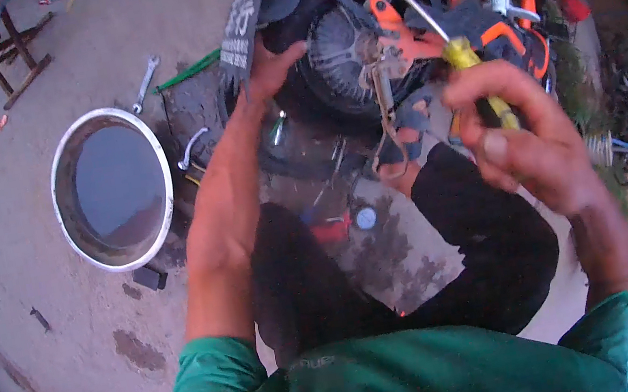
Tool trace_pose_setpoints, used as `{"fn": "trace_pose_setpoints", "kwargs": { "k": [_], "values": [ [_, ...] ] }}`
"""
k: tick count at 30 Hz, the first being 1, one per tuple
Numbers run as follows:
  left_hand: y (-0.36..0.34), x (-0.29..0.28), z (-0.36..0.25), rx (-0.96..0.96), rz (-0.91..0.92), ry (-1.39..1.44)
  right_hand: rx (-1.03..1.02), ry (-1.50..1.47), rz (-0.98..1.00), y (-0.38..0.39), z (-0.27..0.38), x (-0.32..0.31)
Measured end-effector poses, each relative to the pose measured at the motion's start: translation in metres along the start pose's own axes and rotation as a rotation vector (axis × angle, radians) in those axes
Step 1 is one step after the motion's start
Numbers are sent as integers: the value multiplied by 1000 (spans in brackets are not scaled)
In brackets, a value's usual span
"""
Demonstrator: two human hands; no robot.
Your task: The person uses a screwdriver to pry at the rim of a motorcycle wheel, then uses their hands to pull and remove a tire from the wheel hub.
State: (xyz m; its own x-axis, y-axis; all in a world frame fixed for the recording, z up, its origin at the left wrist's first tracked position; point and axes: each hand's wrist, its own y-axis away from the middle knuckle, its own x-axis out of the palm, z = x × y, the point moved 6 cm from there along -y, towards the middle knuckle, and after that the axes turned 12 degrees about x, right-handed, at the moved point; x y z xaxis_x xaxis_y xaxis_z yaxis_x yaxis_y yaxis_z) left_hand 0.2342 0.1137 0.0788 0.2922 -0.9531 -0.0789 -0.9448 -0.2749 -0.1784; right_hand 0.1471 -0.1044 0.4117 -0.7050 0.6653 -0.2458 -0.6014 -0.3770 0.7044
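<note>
Yellow plastic handle: that's the screwdriver (pixel 461 54), up in front of me at R, its metal shaft slanting up and L across my view of the wheel. My R hand (pixel 515 127) has it, fingers curled in round the handle, thumb bent in too. Can't tell if the tip touches anything.

Wheel (pixel 336 53) is straight ahead, btwn my hands, w/ orange vehicle parts (pixel 414 47) just R of its hub. My L hand (pixel 270 72) is at the wheel's L side by the tyre, thumb spread out; fingers mostly hidden behind the black flap (pixel 244 39), so can't tell how far they're bent or if they grip.

On the ground L of my L forearm: round metal basin (pixel 65 182), pale rim, upright, approx. part-full of dark grey, cloudy liquid (pixel 118 178). Surface looks flat; can't see the bottom. Small black block (pixel 150 278) sits just by its lower edge; wrench (pixel 145 85) lies near the upper R rim, w/ a green strip (pixel 189 70) running off beyond it. Btwn my legs: round white-faced gauge (pixel 366 218), red item (pixel 333 230) next to it, type unclear.
</note>
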Motion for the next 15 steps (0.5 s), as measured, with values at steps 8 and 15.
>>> {"fn": "trace_pose_setpoints", "kwargs": {
  "k": [8, 15],
  "values": [
    [-3, -9, 0, 0, -21, 2, -37, 211, -201, -14, -109, -67],
    [-5, -3, -2, 14, -13, 10, 57, 364, -213, -31, -165, -99]
  ]
}}
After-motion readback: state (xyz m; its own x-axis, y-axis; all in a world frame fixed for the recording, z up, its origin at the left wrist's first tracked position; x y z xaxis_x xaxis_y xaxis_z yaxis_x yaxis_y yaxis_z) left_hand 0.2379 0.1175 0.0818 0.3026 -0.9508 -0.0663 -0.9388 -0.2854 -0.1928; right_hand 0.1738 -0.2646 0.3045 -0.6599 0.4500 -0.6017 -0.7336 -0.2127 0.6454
